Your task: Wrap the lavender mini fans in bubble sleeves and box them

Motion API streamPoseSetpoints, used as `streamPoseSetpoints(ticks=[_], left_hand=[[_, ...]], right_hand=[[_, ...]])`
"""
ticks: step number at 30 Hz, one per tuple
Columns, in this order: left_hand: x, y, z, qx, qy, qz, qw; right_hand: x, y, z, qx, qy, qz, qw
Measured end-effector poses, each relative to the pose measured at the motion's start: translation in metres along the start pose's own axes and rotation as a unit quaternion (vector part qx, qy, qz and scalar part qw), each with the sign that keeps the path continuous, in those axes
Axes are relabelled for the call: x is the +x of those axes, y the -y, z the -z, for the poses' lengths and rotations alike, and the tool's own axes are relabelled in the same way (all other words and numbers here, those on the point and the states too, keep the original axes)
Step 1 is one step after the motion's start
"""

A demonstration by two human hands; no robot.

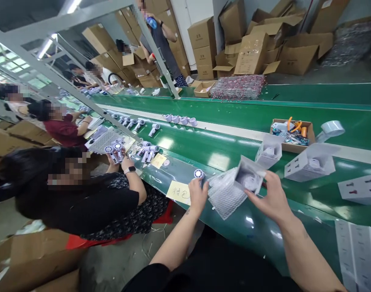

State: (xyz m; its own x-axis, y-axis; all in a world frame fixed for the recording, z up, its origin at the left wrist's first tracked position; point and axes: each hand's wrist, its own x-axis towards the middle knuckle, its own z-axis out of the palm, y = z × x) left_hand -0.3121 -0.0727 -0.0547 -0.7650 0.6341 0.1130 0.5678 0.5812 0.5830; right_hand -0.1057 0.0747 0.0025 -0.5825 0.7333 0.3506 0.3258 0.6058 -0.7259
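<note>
My left hand [197, 195] is closed around a small white handheld fan [199, 174] with a dark round grille, its head showing above my fingers. In my right hand [274, 196] is an open white box [256, 170], gripped between thumb and fingers. The box is tilted toward me, and something pale and round shows inside it. Bubble wrap bags [226, 198] lie on the green table between my hands, partly behind the box. A yellow paper with handwriting [178, 192] rests beside my left wrist.
Open white boxes [308, 165] with pale contents stand at the right. Behind them sit a carton of tools [310, 134] and a tape roll [333, 129]. Flattened white boxes [358, 253] lie front right. More fans [149, 153] lie left, near a seated co-worker [82, 198] holding fans.
</note>
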Motion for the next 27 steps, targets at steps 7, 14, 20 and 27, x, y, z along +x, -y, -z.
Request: streamPoseSetpoints(ticks=[7, 14, 20, 27], left_hand=[[0.011, 0.075, -0.019, -0.092, 0.125, 0.265, 0.952], [-0.012, 0.04, -0.005, -0.416, 0.172, 0.241, 0.86], [-0.03, 0.005, -0.026, -0.385, 0.401, 0.017, 0.831], [-0.008, 0.073, -0.054, 0.06, 0.412, -0.461, 0.784]], right_hand=[[0.157, -0.054, -0.092, 0.09, 0.077, -0.015, 0.993], [0.109, -0.065, -0.101, 0.161, 0.004, -0.143, 0.977], [-0.023, -0.013, -0.098, 0.499, 0.081, -0.421, 0.753], [-0.102, -0.021, -0.045, 0.531, -0.082, -0.499, 0.681]])
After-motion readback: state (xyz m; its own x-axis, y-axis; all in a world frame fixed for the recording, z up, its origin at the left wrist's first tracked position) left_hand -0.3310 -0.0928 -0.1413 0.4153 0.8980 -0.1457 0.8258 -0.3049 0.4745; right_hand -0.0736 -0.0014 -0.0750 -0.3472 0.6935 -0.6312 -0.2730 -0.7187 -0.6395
